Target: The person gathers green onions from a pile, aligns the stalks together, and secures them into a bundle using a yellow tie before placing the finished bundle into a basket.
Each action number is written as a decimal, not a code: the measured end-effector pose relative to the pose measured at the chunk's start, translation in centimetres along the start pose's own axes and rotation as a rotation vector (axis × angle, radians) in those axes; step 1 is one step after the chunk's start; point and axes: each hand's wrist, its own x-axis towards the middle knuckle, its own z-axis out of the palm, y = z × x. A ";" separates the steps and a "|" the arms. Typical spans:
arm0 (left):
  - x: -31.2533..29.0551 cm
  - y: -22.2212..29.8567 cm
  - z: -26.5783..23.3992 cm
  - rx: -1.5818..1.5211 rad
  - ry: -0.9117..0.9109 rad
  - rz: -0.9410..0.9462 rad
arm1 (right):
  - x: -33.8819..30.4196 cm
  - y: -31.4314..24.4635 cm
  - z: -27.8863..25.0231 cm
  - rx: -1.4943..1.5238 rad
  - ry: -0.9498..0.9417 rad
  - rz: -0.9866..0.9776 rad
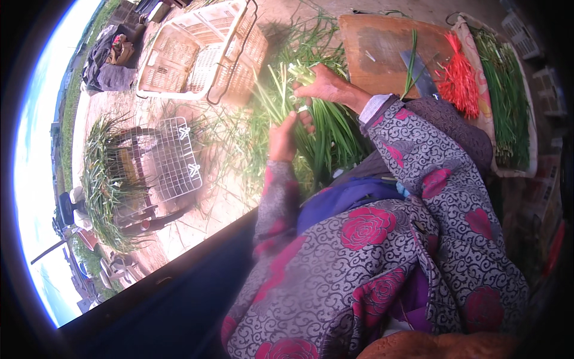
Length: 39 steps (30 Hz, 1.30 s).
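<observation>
A loose bunch of long green chives (338, 137) with pale stem ends lies across my lap. My right hand (327, 87) is closed around the pale ends at the top of the bunch. Just below and to the left, my left hand (283, 141) has its fingers curled about the stems on the near side. Some paler stems stick out to the left between the two hands. The leaves hang down toward my lap, and parts of the fingers are hidden among them.
A white plastic crate (171, 76) stands far left. Nearer left, a wire rack (179, 158) sits by heaped leaves (107, 179). On the right are a wooden board (376, 45), a flat blade (421, 75), red strips (460, 81) and a lined container (513, 173) of chives.
</observation>
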 end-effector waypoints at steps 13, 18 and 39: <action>1.2 -0.1 -6.2 0.158 0.214 0.056 | -2.9 -5.6 -4.6 0.378 -0.284 0.112; 1.6 -0.4 -1.5 0.190 0.226 0.033 | -1.1 1.2 -3.2 -0.095 0.080 0.005; 0.5 0.6 -1.0 0.047 -0.041 -0.095 | -1.4 -1.3 -1.1 0.032 0.027 0.080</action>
